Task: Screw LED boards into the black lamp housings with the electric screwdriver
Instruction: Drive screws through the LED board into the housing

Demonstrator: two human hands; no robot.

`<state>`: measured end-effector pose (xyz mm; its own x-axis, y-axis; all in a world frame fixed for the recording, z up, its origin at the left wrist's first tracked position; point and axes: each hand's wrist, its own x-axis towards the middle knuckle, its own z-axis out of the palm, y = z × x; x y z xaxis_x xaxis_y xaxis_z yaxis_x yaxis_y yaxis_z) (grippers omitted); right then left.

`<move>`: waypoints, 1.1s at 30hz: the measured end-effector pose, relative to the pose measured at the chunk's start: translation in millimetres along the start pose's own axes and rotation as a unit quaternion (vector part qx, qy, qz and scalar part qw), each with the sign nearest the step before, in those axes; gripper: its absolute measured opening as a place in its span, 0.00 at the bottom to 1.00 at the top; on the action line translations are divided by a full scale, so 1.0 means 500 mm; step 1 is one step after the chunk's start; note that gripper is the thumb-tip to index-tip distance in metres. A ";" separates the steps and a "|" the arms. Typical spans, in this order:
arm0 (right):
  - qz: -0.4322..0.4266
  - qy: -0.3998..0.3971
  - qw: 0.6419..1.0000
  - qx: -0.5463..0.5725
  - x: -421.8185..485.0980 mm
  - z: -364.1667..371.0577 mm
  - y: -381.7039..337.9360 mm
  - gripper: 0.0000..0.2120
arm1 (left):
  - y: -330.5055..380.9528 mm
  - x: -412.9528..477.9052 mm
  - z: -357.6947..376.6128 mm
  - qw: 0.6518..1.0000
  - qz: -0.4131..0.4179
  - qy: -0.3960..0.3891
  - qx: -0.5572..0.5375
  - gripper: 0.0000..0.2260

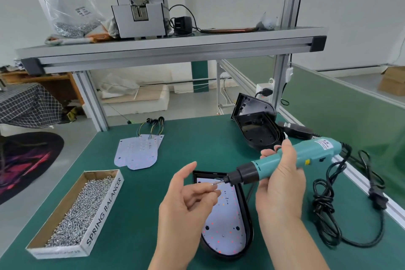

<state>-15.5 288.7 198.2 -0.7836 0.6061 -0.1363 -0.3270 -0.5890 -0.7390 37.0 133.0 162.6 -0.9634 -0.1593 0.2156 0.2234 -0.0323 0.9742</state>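
A black lamp housing [246, 208] lies on the green mat in front of me with a white LED board [223, 226] seated inside it. My right hand [281, 184] grips the teal electric screwdriver [291, 160], held nearly level above the housing with its bit pointing left. My left hand [188, 199] pinches a small screw [215, 182] at the bit's tip. Loose LED boards [138, 152] with wires lie further back on the mat. Two more black housings [257, 129] are stacked at the back right.
A cardboard box of screws [72, 215] marked SPRING BALANCER stands at the left. The screwdriver's black cable [328, 210] coils on the right, beside the aluminium rail. An overhead shelf [171, 48] carries a grey screw feeder [140, 6] and a bag of screws.
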 end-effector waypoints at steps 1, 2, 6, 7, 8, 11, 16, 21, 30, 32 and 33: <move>-0.010 -0.002 1.000 -0.002 0.004 0.005 -0.001 0.10 | -0.006 0.002 -0.007 0.999 -0.002 0.016 0.029 0.27; -0.021 -0.005 1.000 -0.004 0.008 0.010 -0.002 0.10 | -0.013 0.006 -0.014 0.997 -0.005 0.043 0.066 0.26; -0.110 -0.030 0.993 -0.032 0.015 0.038 0.004 0.10 | -0.033 0.023 -0.032 0.973 -0.146 0.080 0.157 0.21; -0.146 -0.041 0.987 -0.049 0.014 0.047 0.008 0.10 | -0.037 0.027 -0.027 0.967 -0.193 0.043 0.162 0.24; -0.181 -0.057 0.979 -0.068 0.013 0.055 0.013 0.10 | -0.041 0.031 -0.020 0.959 -0.228 0.008 0.168 0.25; -0.251 -0.128 0.949 -0.139 0.009 0.075 0.038 0.11 | -0.061 0.048 -0.001 0.947 -0.240 -0.002 0.214 0.17; -0.271 -0.190 0.917 -0.224 0.005 0.085 0.089 0.14 | -0.093 0.073 0.003 0.946 -0.247 0.004 0.212 0.14; -0.271 -0.197 0.908 -0.251 0.002 0.081 0.125 0.16 | -0.107 0.076 0.003 0.948 -0.238 0.024 0.210 0.16; -0.291 -0.204 0.897 -0.264 0.009 0.086 0.138 0.17 | -0.121 0.077 -0.002 0.955 -0.240 0.016 0.176 0.12; -0.299 -0.211 0.892 -0.266 0.008 0.088 0.139 0.17 | -0.123 0.077 -0.003 0.955 -0.241 0.012 0.172 0.11; -0.304 -0.213 0.889 -0.266 0.008 0.089 0.140 0.16 | -0.123 0.077 -0.003 0.955 -0.243 0.008 0.169 0.10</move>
<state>-65.0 226.1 175.6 -0.7133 0.4013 0.5746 -0.5516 0.1843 -0.8135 -13.7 127.4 111.1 -0.9379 -0.2219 -0.2665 -0.3135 0.2137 0.9252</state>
